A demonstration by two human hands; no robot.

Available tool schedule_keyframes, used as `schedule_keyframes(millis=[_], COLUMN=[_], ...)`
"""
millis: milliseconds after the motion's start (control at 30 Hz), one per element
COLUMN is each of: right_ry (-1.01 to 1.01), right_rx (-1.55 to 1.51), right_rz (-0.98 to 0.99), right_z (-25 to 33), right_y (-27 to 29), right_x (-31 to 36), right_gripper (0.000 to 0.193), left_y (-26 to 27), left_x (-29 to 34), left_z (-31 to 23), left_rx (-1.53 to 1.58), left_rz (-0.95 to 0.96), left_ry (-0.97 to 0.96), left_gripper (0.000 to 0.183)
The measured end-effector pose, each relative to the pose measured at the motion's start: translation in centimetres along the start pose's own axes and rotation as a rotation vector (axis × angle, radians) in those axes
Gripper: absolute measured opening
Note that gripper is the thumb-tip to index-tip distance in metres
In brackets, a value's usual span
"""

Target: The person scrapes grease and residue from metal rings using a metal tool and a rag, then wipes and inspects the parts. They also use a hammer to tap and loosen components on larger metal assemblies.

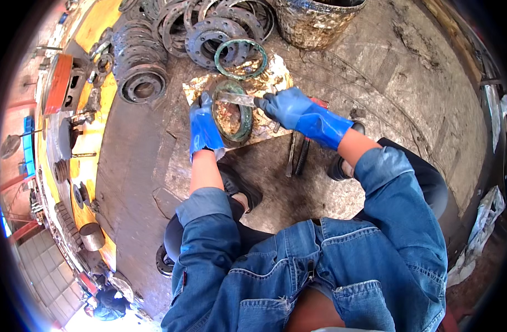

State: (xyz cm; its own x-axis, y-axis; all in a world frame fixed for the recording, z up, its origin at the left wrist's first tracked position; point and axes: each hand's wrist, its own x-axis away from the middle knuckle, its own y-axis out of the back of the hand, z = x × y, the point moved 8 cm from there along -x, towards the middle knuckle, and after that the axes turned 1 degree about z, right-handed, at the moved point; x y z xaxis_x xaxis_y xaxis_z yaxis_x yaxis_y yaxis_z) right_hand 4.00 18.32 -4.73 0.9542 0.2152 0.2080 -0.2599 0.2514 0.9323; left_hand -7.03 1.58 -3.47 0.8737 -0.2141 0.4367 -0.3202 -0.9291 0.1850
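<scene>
A greasy metal ring (pixel 244 128) stands tilted or lies on a stained, shiny sheet (pixel 280 77) on the floor between my feet. My left hand (pixel 205 126), in a blue rubber glove, grips the ring's left side, its fingertips partly hidden. My right hand (pixel 297 110), gloved the same way, is closed around the handle of a flat scraper (pixel 235 99). The scraper's blade crosses the upper part of the ring and points toward my left hand. Beyond it, a second, greenish ring (pixel 261 67) leans on a dark flange (pixel 201 48).
Stacked flanges (pixel 132 52) fill the far left. A grimy bucket (pixel 315 26) stands beyond the rings. By my right foot lie a black-handled tool (pixel 302 157) and a thin metal tool (pixel 291 157). Yellow boards (pixel 105 99) hold metal parts at left. Another person (pixel 109 304) is at lower left.
</scene>
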Motion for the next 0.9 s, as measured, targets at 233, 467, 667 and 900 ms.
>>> schedule_keyframes(millis=[233,467,667,900], right_ry=[0.182,0.250,0.125,0.067], right_rx=[0.254,0.211,0.066,-0.246], right_rz=[-0.034,-0.126,-0.038,-0.125], right_z=[-2.7,-5.6,-9.5,-11.5], right_y=[1.1,0.7,-2.4,-5.3], right_x=[-1.8,-3.2,-3.4,-3.1], right_gripper=[0.052,0.044,0.039,0.041], left_y=[0.2,1.2,1.1,2.6], left_x=[-3.8,-7.3,-8.4,-9.9], left_z=[1.1,3.2,3.6,5.4], left_rx=[-0.088,-0.107,-0.103,-0.089], left_rz=[-0.017,0.067,0.050,-0.003], left_ry=[-0.070,-0.130,-0.103,0.020], left_gripper=[0.056,0.052,0.054,0.059])
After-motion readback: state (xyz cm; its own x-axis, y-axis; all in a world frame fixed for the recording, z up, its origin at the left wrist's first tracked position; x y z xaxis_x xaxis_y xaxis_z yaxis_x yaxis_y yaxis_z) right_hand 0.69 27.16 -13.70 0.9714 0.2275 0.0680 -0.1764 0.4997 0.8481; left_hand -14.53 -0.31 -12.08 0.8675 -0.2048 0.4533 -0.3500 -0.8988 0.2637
